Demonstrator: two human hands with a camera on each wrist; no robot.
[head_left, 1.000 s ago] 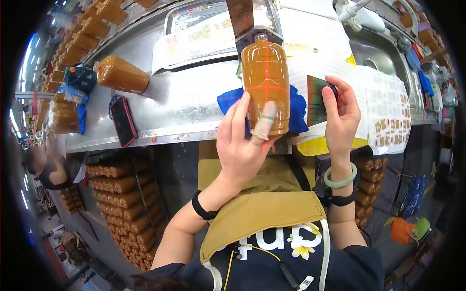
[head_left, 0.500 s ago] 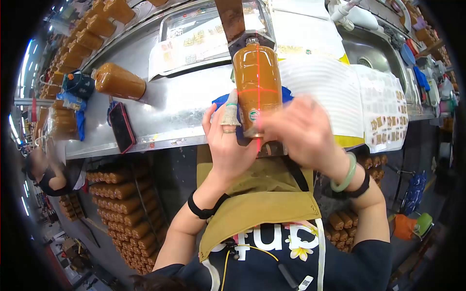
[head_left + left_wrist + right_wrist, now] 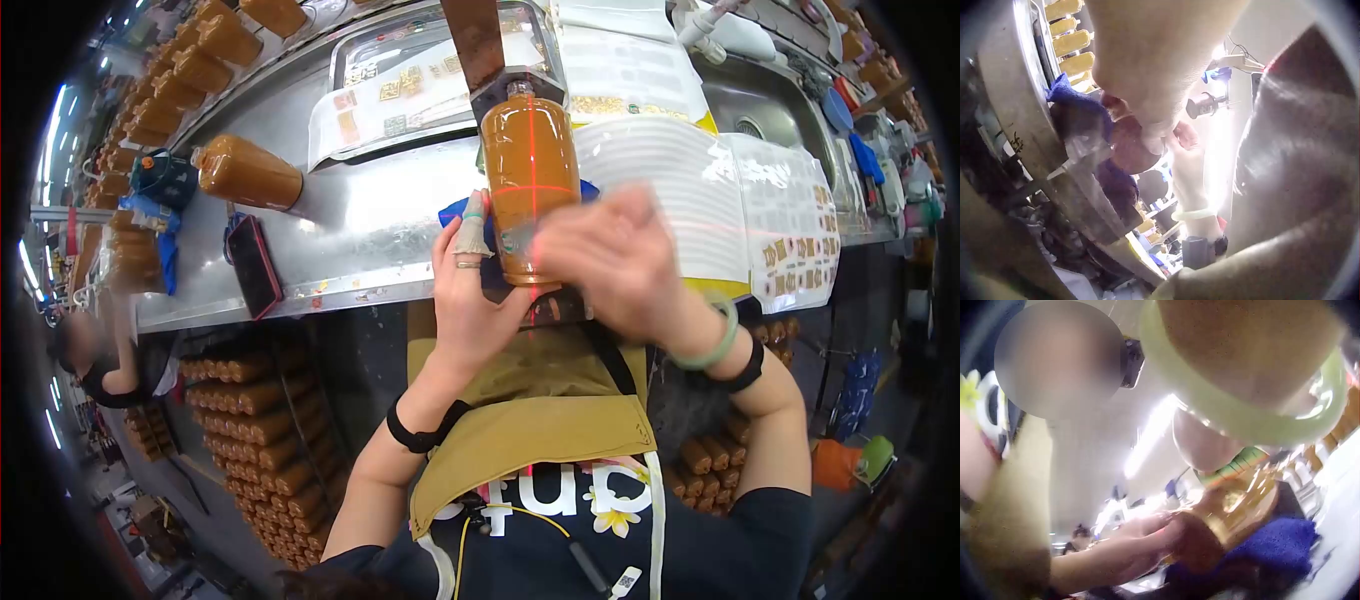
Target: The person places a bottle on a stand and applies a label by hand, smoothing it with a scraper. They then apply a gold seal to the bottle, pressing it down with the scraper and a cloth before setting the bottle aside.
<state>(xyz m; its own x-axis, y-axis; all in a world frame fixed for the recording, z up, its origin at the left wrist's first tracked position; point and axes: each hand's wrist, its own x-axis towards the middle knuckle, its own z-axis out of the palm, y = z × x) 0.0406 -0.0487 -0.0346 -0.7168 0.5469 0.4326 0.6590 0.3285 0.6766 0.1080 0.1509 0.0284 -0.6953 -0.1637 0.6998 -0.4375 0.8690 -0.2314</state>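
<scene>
A bottle of brown liquid (image 3: 530,150) lies on its side over a blue cloth (image 3: 452,212), its capped neck against a metal bracket (image 3: 519,84). Red light lines cross on the bottle. My left hand (image 3: 470,310) holds its lower left side, thumb by the base; one finger wears a pale fabric cover (image 3: 472,238). Blurred by motion, my right hand (image 3: 615,255) is over the bottle's lower right part. It pinches a thin green sheet with dark ruled lines (image 3: 1235,465), seen in the right wrist view against the bottle. A small label there is mostly hidden by the hand.
To the left, another filled bottle (image 3: 248,172) and a phone (image 3: 254,268) lie on the metal counter (image 3: 380,240). White ridged sheets (image 3: 660,200) and a sticker sheet (image 3: 790,230) lie right, before a sink (image 3: 775,100). A metal tray (image 3: 345,60) sits behind.
My right hand has moved left from beside the bottle to over its lower part with the green sheet. My left fingers have shifted from the bottle's front to its left side.
</scene>
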